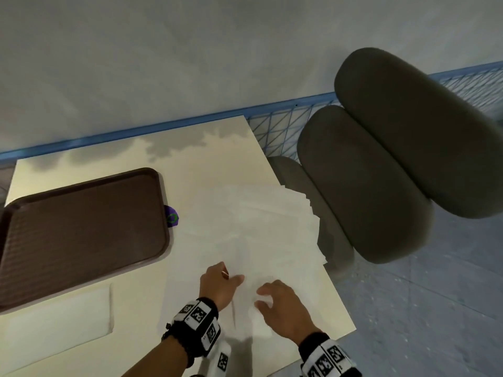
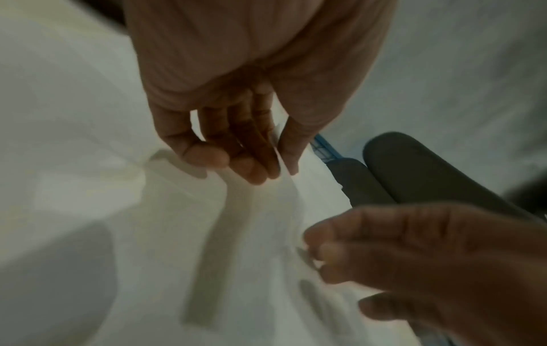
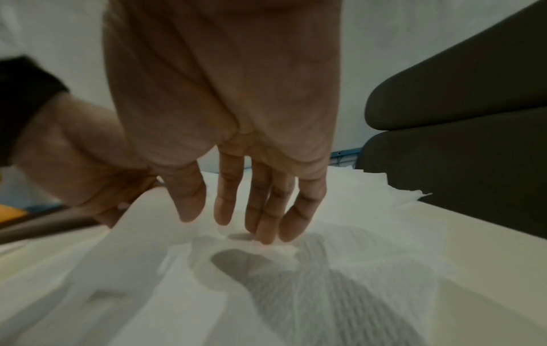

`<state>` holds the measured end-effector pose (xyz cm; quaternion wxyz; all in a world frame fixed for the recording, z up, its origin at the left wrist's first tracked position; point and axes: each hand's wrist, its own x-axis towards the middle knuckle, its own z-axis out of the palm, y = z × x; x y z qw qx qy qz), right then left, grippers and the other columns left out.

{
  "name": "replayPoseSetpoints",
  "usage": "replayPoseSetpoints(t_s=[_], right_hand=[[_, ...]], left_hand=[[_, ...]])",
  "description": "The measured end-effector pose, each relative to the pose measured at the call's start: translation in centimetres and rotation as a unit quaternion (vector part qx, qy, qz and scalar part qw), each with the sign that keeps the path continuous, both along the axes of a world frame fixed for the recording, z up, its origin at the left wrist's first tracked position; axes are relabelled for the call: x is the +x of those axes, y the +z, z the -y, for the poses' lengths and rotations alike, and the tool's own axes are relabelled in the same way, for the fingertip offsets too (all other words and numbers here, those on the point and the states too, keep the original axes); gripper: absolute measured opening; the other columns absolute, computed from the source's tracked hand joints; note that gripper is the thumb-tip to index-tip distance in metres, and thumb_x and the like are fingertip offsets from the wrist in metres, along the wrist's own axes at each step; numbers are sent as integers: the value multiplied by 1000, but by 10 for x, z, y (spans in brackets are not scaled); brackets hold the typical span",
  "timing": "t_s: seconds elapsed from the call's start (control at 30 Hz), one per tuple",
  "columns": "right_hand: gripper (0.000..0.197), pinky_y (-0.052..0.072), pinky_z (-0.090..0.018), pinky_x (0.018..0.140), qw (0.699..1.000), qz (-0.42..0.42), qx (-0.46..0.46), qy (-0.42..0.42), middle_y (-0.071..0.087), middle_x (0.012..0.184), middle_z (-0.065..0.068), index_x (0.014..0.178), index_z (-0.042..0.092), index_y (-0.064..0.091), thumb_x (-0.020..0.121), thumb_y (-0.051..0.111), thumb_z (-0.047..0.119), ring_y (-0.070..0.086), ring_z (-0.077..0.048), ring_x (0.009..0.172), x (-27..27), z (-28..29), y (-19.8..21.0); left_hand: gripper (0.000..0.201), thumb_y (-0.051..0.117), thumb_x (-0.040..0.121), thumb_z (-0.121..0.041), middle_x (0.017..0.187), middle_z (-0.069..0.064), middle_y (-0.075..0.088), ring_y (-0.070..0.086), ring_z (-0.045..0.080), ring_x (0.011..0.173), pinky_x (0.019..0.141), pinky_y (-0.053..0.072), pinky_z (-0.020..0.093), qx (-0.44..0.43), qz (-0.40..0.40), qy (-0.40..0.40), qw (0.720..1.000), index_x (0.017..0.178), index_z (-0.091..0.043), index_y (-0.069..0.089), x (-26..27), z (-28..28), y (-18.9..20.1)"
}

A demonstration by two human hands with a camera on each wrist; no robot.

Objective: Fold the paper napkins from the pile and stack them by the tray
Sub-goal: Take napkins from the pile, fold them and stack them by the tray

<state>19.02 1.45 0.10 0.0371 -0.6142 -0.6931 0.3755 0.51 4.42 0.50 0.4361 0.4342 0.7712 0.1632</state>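
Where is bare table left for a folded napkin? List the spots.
Free: the table's far strip between tray and wall; the patch bordered by tray, folded stack and left hand. Crowded: the right side under the napkin pile, and near middle, where the right hand also touches a napkin.

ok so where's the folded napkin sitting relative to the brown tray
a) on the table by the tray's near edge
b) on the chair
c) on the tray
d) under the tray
a: the folded napkin lies flat on the table next to the near edge of the empty brown tray, to the left of the left hand.
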Motion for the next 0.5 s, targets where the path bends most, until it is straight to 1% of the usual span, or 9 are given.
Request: replayPoseSetpoints(t_s=[0.07, 0.1, 0.17, 0.23, 0.3, 0.37, 0.4, 0.47, 0.5], right_hand=[[21, 46, -29, 98, 999, -11, 0, -39, 57, 112, 8, 113, 28, 63, 96, 60, 38, 56, -14, 111, 10, -9, 0], [13, 49, -30, 94, 999, -5, 5, -52, 59, 106, 9, 105, 30, 62, 95, 61, 39, 58, -13, 104, 16, -15, 1], [9, 53, -32, 87, 997, -7, 8, -75, 63, 97, 9, 95, 34, 59, 92, 65, 40, 62, -12, 92, 24, -26, 5], [22, 53, -25, 80, 993, -54, -16, -108, 64, 97, 10, 99, 33, 61, 87, 71, 48, 64, -10, 86, 22, -32, 17], [50, 52, -20, 81, 977, -138, -85, -136, 64, 107, 11, 112, 34, 62, 74, 76, 64, 66, -7, 92, 6, -32, 39], [72, 57, -31, 89, 942, -242, -181, -142, 68, 112, 7, 121, 33, 61, 62, 79, 71, 69, -11, 100, -15, -28, 61], [74, 56, -37, 88, 917, -292, -236, -136, 70, 113, 3, 123, 30, 62, 62, 80, 67, 70, -16, 101, -25, -25, 70], [60, 56, -39, 82, 866, -365, -324, -109, 72, 114, -8, 124, 22, 65, 74, 81, 51, 71, -26, 97, -43, -17, 87], [50, 53, -37, 77, 851, -385, -343, -94, 72, 109, -12, 122, 17, 67, 80, 79, 41, 70, -27, 91, -52, -14, 94]], left_hand=[[33, 73, 83, -30, 66, -4, 53, 50, 13, 63, 56, 35, 21, 16, -9, -27, 999, 69, -14, 48, -8, 4, 15], [31, 73, 81, -27, 67, -2, 54, 50, 14, 62, 59, 38, 22, 13, 30, -28, 999, 70, -12, 48, -16, 7, 23], [28, 70, 69, -22, 81, 7, 65, 61, 21, 73, 70, 50, 32, 0, 206, 26, 978, 85, -1, 61, -34, 15, 45], [45, 65, 60, -14, 92, 17, 70, 67, 30, 79, 71, 56, 36, -15, 352, 112, 929, 100, 6, 66, -56, 27, 63], [57, 70, 50, -14, 93, 24, 66, 65, 34, 78, 71, 55, 37, -15, 420, 173, 891, 101, 11, 64, -77, 38, 82], [55, 71, 43, -13, 86, 23, 65, 65, 33, 72, 67, 55, 33, 0, 448, 196, 872, 93, 9, 65, -97, 49, 98], [47, 69, 42, -11, 80, 21, 66, 66, 31, 66, 61, 57, 30, 12, 459, 203, 865, 86, 6, 67, -104, 53, 109], [33, 67, 42, -8, 70, 15, 68, 67, 26, 58, 52, 56, 27, 31, 472, 198, 859, 74, -2, 73, -117, 62, 130], [28, 65, 44, -6, 68, 15, 68, 68, 25, 56, 50, 56, 26, 39, 477, 192, 857, 71, -5, 74, -123, 66, 140]])
